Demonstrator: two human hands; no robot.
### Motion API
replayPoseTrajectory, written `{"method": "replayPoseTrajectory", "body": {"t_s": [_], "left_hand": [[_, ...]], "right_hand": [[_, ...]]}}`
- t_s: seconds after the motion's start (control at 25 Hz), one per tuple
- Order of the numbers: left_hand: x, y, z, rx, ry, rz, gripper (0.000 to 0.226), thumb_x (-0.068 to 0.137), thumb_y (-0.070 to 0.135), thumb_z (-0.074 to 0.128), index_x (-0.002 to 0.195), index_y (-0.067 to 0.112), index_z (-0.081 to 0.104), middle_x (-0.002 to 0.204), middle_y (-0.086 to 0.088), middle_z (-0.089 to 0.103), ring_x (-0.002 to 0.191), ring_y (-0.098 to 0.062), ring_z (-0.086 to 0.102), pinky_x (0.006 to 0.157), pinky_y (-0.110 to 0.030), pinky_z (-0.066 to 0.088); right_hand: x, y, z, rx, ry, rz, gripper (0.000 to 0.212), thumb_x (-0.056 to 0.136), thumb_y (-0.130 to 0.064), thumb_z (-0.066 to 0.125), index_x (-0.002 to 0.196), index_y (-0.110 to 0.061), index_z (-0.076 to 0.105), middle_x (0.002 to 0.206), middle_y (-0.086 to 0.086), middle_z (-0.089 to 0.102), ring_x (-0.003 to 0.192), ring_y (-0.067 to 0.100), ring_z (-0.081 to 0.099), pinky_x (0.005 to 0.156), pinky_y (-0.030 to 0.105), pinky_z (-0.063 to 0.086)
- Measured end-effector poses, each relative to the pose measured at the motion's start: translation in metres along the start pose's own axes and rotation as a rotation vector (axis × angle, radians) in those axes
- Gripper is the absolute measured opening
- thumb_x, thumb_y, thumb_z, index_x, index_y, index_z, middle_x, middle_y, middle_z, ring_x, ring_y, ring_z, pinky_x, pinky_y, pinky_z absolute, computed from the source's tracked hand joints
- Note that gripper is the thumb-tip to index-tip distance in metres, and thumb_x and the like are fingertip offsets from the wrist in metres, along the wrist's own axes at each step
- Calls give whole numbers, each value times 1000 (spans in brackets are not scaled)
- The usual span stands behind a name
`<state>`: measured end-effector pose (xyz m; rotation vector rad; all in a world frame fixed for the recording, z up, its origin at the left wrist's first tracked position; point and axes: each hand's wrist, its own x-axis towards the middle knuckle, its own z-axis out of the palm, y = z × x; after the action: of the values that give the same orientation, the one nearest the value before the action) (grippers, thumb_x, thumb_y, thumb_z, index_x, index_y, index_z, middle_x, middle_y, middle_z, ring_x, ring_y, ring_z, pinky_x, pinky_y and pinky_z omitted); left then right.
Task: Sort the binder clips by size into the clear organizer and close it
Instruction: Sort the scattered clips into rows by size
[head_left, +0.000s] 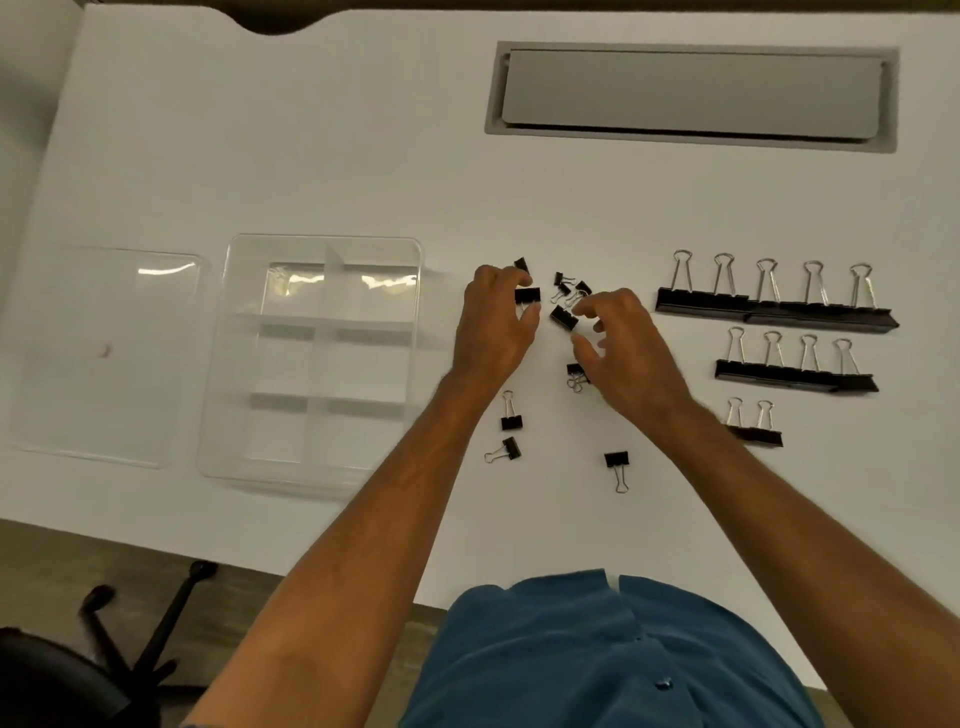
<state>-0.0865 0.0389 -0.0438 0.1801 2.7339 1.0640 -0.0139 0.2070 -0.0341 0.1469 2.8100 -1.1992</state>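
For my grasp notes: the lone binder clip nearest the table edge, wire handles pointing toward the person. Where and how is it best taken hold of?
Probably by the black body of the binder clip, pinched across its two flat faces from above. It lies apart from the others with open table all round, and the thin wire handles lie flat, harder to pinch.

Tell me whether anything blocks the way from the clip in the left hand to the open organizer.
Nothing visible does. The left hand pinches a small binder clip, and only bare white table lies between it and the clear organizer to its left. The organizer's lid lies off on the far side, so the compartments are open from above.
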Motion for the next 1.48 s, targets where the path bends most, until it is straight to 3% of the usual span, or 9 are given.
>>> {"method": "replayPoseTrajectory", "body": {"t_s": [0.2, 0.36, 0.68, 0.92, 1.12, 1.24, 1.32, 1.4, 1.48], "left_hand": [[12, -5, 11, 36, 9, -44, 40, 90, 32, 70, 121, 13, 54, 119, -6, 53, 110, -19, 49, 84, -28, 45], [11, -9, 13, 86, 47, 23, 28, 89, 25, 69, 111, 10, 59, 108, -7, 59, 100, -21, 51, 80, -33, 48], [18, -11, 5, -50, -8, -62, 20, 91, 18, 64, 110, 10, 67, 108, -7, 58, 99, -20, 58, 86, -33, 53], [9, -5, -2, -28, -57, -77, 12, 93, 10, 62, 106, 9, 63, 111, -8, 56, 95, -16, 57, 81, -23, 50], [-4, 7, -9, -118, -76, -140, 27, 98, 3, 48, 118, 9, 64, 113, -5, 49, 70, 2, 51, 58, -1, 43], [-23, 19, -5, -194, -19, -211, 26, 95, 5, 50, 107, 16, 70, 110, 2, 64, 81, -3, 64, 70, -7, 50], [-42, 31, 3, -268, 14, -256, 22, 91, 6, 56, 102, 18, 71, 100, 7, 69, 88, -3, 63, 72, -5, 47], [-62, 48, 16, -365, 27, -314, 18, 88, 7, 61, 98, 19, 69, 88, 8, 67, 80, -6, 63, 67, -8, 47], [-80, 68, 31, -499, -10, -372, 13, 87, 7, 64, 96, 16, 64, 81, 2, 65, 70, -13, 65, 66, -24, 53]], "right_hand": [[18, -7, 32, -110, 36, 24, 42, 92, -14, 66, 132, -14, 54, 128, 7, 47, 113, 23, 53, 86, 34, 52], [19, -7, 44, -225, 53, 54, 33, 96, -10, 60, 129, -12, 58, 125, 12, 50, 110, 25, 51, 85, 38, 52], [18, -10, 34, -125, 34, 131, 30, 93, -5, 61, 122, -14, 59, 115, 8, 53, 107, 23, 50, 88, 34, 48], [-22, -6, 18, -75, 102, 129, 32, 94, -7, 62, 123, -19, 58, 117, 2, 52, 109, 17, 47, 88, 29, 48], [-59, 6, -3, 18, 132, 95, 32, 93, -7, 63, 120, -23, 58, 115, -5, 50, 108, 17, 51, 90, 37, 54], [-84, 21, -25, 49, 172, 84, 34, 92, -4, 63, 120, -22, 59, 114, -5, 50, 106, 18, 54, 91, 34, 54], [-103, 33, -40, 50, 221, 88, 34, 90, -2, 64, 119, -19, 61, 113, -3, 51, 105, 18, 55, 91, 30, 54], [-123, 50, -59, 46, 268, 118, 33, 89, -2, 65, 117, -19, 62, 114, -3, 52, 104, 17, 56, 87, 25, 53], [-140, 67, -76, 39, 312, 129, 32, 89, -4, 66, 117, -18, 62, 114, -2, 54, 104, 16, 57, 86, 25, 55]]}}
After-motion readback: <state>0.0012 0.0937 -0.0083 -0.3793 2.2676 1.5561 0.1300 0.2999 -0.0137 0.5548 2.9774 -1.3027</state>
